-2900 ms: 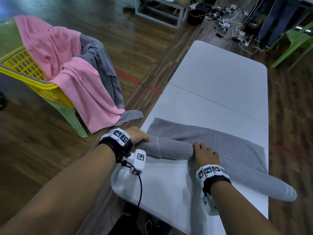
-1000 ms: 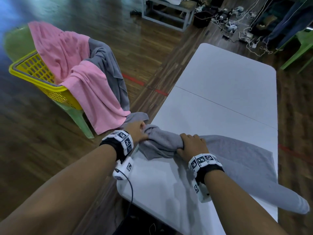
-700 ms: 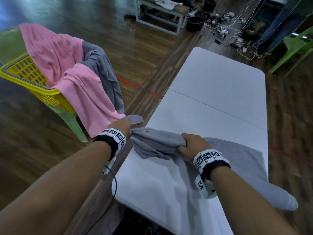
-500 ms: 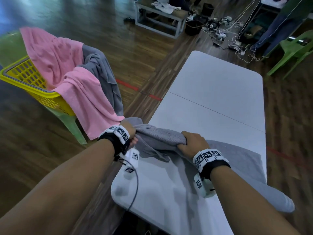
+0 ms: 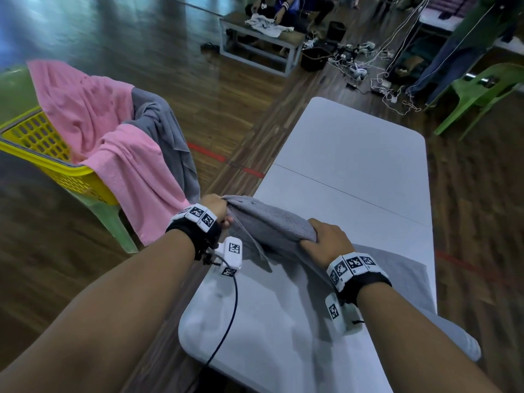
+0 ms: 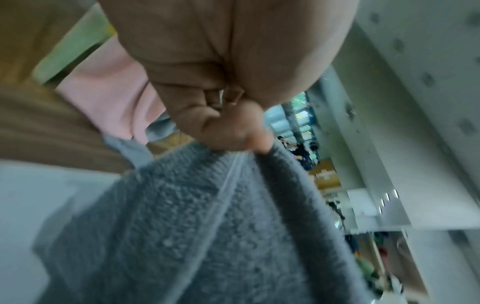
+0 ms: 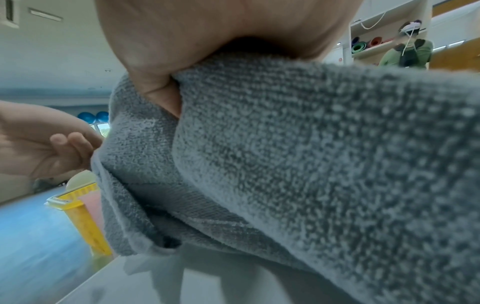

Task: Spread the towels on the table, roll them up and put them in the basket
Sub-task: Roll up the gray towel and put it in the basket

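Both grips on grey towel (image 5: 272,225) — left hand (image 5: 214,207) pinching end, right hand (image 5: 326,241) clutching.

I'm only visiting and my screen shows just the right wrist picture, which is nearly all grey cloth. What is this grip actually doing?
Observer: From the head view, the right grip holds a bunched grey towel up off the white table, and the rest of the towel trails flat across the tabletop.

Visitor: And the other hand at my left edge?

Observer: The left grip pinches the towel's end, out past the table's left side.

Visitor: What's that bit of yellow?

Observer: It is a yellow basket sitting on a green chair, with a pink towel and a second grey towel draped over its rim.
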